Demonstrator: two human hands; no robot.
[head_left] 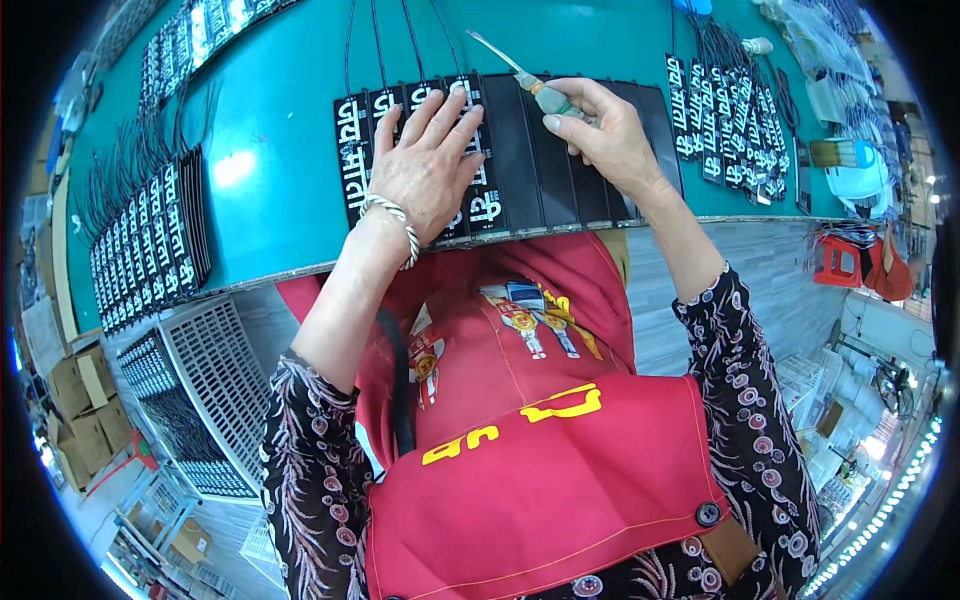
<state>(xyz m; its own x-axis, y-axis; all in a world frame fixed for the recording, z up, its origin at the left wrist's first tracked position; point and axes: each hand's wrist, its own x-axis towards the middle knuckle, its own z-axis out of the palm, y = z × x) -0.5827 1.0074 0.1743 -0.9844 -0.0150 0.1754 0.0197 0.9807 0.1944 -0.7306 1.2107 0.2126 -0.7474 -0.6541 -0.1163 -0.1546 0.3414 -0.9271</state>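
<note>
My left hand (430, 165) lies flat with its fingers a little apart on a row of flat black strips (350, 150) with white lettering. Thin black cords run from the far ends of these strips. Closed around the handle of a slim tool (524, 80) is my right hand (610, 135). The tool has a narrow pale shaft and a translucent greenish handle; it points to the far left, and its exact kind is unclear. Under and beside my right hand, plain black strips (560, 185) without visible lettering lie side by side. My left palm hides part of the lettered strips.
The green table (270, 150) ends just before my red apron. Lettered strips with cords lie in a stack (150, 240) at left and a pile (735, 130) at right. A light-blue container (858, 175) stands far right. Below the table's left end is a white basket (215, 370).
</note>
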